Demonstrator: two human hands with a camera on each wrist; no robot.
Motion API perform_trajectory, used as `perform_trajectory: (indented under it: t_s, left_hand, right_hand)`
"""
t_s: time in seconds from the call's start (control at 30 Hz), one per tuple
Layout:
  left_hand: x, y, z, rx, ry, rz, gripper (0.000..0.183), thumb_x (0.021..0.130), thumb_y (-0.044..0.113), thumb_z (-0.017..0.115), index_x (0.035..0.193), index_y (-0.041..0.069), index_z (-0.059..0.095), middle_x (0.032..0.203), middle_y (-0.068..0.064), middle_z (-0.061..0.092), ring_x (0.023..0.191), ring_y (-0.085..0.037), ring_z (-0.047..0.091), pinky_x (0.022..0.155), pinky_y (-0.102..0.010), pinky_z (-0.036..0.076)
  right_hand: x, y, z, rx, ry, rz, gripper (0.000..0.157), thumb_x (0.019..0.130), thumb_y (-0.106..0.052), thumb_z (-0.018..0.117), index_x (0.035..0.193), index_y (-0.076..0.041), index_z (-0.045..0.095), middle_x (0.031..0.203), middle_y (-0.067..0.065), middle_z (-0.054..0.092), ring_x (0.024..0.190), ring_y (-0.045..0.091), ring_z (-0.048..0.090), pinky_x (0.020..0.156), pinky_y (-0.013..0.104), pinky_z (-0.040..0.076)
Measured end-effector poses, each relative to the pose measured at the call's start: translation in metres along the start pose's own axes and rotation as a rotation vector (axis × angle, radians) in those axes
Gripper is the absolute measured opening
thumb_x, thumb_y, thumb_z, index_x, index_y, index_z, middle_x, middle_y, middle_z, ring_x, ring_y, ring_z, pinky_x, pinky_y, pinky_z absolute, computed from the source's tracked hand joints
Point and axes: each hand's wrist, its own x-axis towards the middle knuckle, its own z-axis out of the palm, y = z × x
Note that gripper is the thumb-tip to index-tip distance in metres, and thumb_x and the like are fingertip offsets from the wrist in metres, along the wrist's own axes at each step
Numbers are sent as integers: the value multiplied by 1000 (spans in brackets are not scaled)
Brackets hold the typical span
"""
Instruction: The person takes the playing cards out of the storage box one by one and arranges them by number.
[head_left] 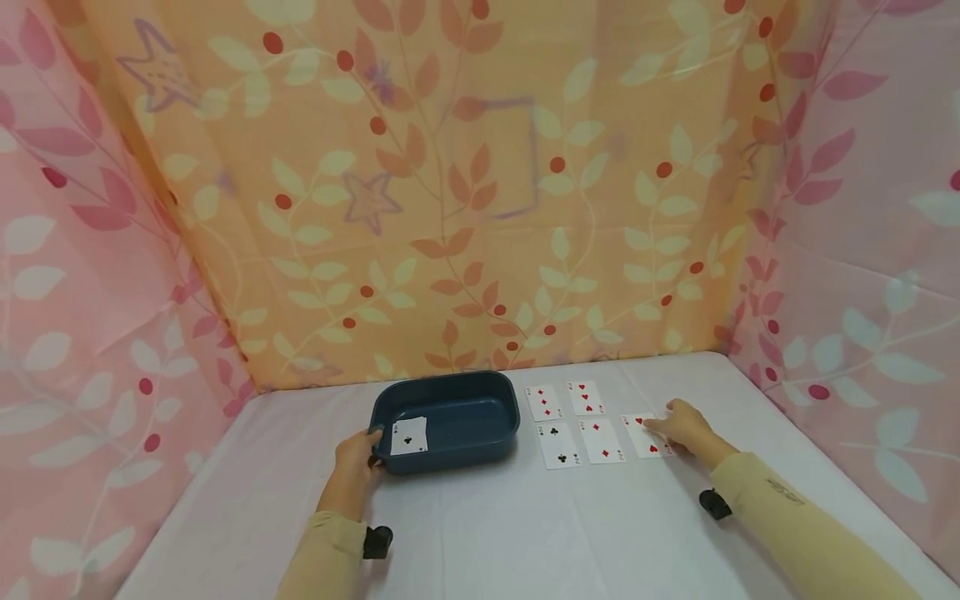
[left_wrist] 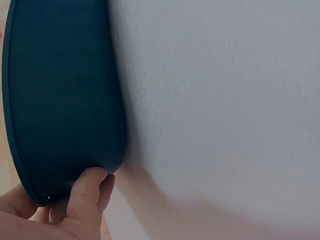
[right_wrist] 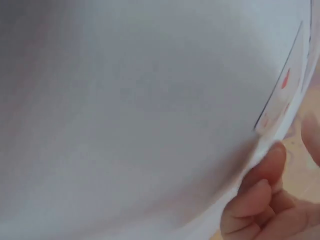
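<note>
My left hand grips the left end of a dark blue basin, thumb over the rim and fingers beneath in the left wrist view. Inside the basin, at its left, lie a few overlapping cards, with a club card on top. At the right, my right hand touches the two of hearts with an outstretched finger; the card lies flat on the table. In the right wrist view its other fingers are bent and the thumb stands apart, with no card between them.
Between basin and right hand lie the three of diamonds, three of hearts, two of clubs and two of diamonds, face up. A white cloth covers the table. Patterned curtains stand behind and at both sides.
</note>
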Motion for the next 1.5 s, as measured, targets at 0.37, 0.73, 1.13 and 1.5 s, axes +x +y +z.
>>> perform_trajectory:
  t_s: [0.37,0.73,1.13,1.5]
  left_hand:
    - [-5,2,1,13,-20,-3,48,102,5,45,146,-8,33,147,-26,37,129,-31,41,109,-42,35]
    - [-4,3,1,-22,-13,-20,49,101,5,46,147,-7,33,148,-25,37,129,-30,41,108,-41,36]
    - [-5,4,-1,-21,-3,-9,47,101,5,46,146,-7,36,147,-24,39,125,-28,42,108,-38,37]
    - [-3,4,0,-77,-15,-12,48,101,3,46,147,-6,34,148,-23,37,129,-28,41,108,-37,37]
  right_hand:
    - [-21,-50,6,694,-122,52,60,100,-20,55,144,10,26,70,0,54,54,9,47,52,19,42]
    - [-25,-116,41,963,-229,-152,58,100,-13,54,146,5,25,77,3,57,63,10,54,59,21,50]
    - [-33,-179,102,1177,-357,-281,56,100,-5,52,146,8,24,81,4,64,70,12,65,71,26,57]
    - [-30,-200,128,1183,-390,-425,61,96,-13,60,144,10,30,88,10,66,75,12,67,77,30,57]
